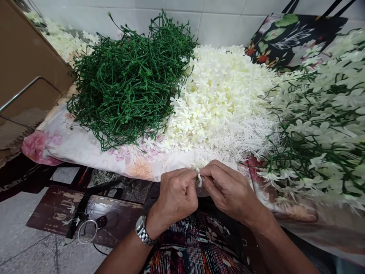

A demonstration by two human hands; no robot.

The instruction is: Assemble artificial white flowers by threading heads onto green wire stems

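Close together at the table's front edge, both my hands are closed in a pinch. Between the fingertips shows a small white artificial flower (200, 179). My left hand (178, 192), a watch on its wrist, grips it from one side, its curled fingers hiding part of it. My right hand (225, 188) pinches the other side with thumb and forefinger. Beyond them lies a heap of loose white artificial flowers (216, 91). Left of that heap is a tangled pile of green plastic stems (128, 80). Flowers on green stems (322, 133) are massed on the right.
A floral cloth (94, 146) covers the table. A cardboard box (31, 49) stands at the left, and a black floral bag (296, 38) leans against the tiled wall (222, 23). Below at left are a brown wooden board (119, 215) and a white ring (87, 231).
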